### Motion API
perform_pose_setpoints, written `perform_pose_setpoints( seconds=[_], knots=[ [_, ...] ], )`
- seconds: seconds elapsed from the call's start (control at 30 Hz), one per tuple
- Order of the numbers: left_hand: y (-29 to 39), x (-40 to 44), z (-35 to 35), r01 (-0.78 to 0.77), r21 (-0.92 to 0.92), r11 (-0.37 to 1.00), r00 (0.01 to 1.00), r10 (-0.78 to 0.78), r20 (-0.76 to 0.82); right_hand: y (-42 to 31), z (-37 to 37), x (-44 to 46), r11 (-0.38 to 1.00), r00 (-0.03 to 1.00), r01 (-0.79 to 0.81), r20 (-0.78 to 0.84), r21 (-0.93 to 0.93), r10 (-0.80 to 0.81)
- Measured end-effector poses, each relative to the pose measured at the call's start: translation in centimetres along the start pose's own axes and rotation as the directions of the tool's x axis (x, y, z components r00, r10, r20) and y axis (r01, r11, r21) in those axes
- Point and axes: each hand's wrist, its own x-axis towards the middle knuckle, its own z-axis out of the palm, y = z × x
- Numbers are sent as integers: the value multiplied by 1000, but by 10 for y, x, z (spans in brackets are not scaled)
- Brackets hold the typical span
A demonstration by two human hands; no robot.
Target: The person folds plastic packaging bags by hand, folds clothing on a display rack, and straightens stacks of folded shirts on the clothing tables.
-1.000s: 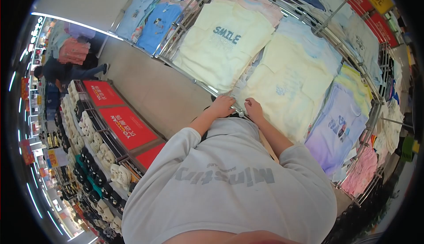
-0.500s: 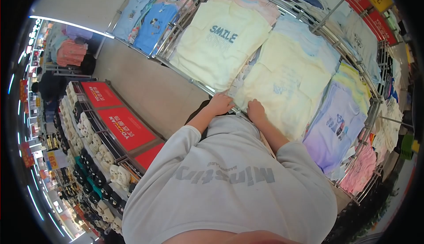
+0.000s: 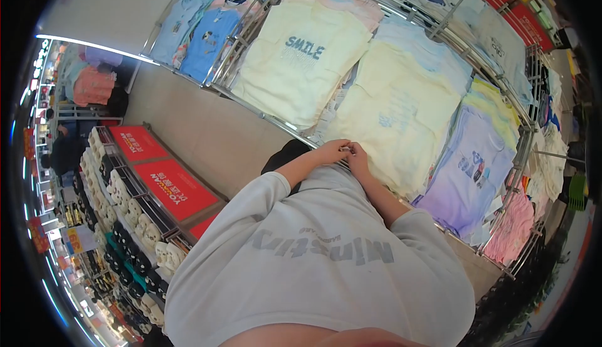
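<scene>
My left hand [image 3: 331, 151] and my right hand [image 3: 357, 157] meet in front of my waist, at the near rail of a metal display rack [image 3: 282, 123]. Their fingers are curled and touch each other. Whether anything small is between them cannot be made out. Just beyond lies a pale yellow shirt [image 3: 389, 121], nearest to my right hand. Left of it is a yellow shirt with SMILE lettering [image 3: 303, 48]. A purple shirt [image 3: 467, 165] lies to the right.
Blue shirts [image 3: 210, 42] lie at the rack's far left. Across the aisle floor [image 3: 188, 105], red signs [image 3: 175, 187] top a shelf of slippers [image 3: 122, 190]. A person in dark clothes [image 3: 66, 152] is at the far left. Pink clothing [image 3: 511, 228] lies at right.
My two hands have come together from slightly apart. The view has shifted, and the rack sits a little further left. The person at the far left has changed position.
</scene>
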Motion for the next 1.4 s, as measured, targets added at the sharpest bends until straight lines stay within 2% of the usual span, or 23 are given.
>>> perform_pose_setpoints(
  seconds=[0.03, 0.13, 0.23, 0.43, 0.63, 0.8, 0.9, 1.0, 1.07, 1.1, 1.17, 1.27, 1.4],
  knots=[
    [-1, -1, -1, 13, 32, 999, 1000, -14, 26, -7, -3, -4, 993, 1000, 18, -5, -116, -19],
    [2, 1, -8, 33, 95, 995, 997, -39, 69, -8, -6, -6, 950, 992, 116, -6, -290, -123],
    [-4, 7, -4, 19, 74, 997, 998, -23, 57, -17, -6, -8, 908, 968, 230, -15, -351, -251],
    [-23, 18, -10, 44, 61, 997, 994, -49, 97, -25, -1, -9, 873, 975, 177, -39, -454, -218],
    [-21, 18, -17, 62, -13, 998, 988, -60, 141, -33, 0, -11, 904, 983, 113, -84, -412, -162],
    [-18, 18, -23, 90, 26, 996, 983, -93, 156, -39, 4, -9, 885, 969, 170, -88, -433, -229],
    [-26, 22, -19, 92, -140, 986, 993, -80, 90, -44, 5, -13, 863, 964, 181, -90, -472, -251],
    [-25, 23, -21, 120, -112, 986, 989, -110, 94, -43, 4, -12, 827, 957, 173, -109, -535, -270],
    [-27, 24, -22, 160, 2, 987, 983, -159, 92, -43, 7, -15, 815, 942, 184, -138, -550, -306],
    [-35, 24, -18, 92, -63, 994, 991, -85, 102, -48, 7, -16, 809, 923, 215, -157, -548, -351],
    [-9, 15, -27, 247, -124, 961, 964, -230, 136, -49, 7, -14, 813, 933, 181, -165, -554, -320],
    [-28, 23, -17, 127, -146, 981, 991, -120, 57, -46, 9, -14, 791, 911, 187, -199, -582, -362],
    [-21, 17, -12, 104, -211, 972, 993, -113, -29, -41, 9, -15, 767, 888, 204, -216, -609, -407]
  ],
)
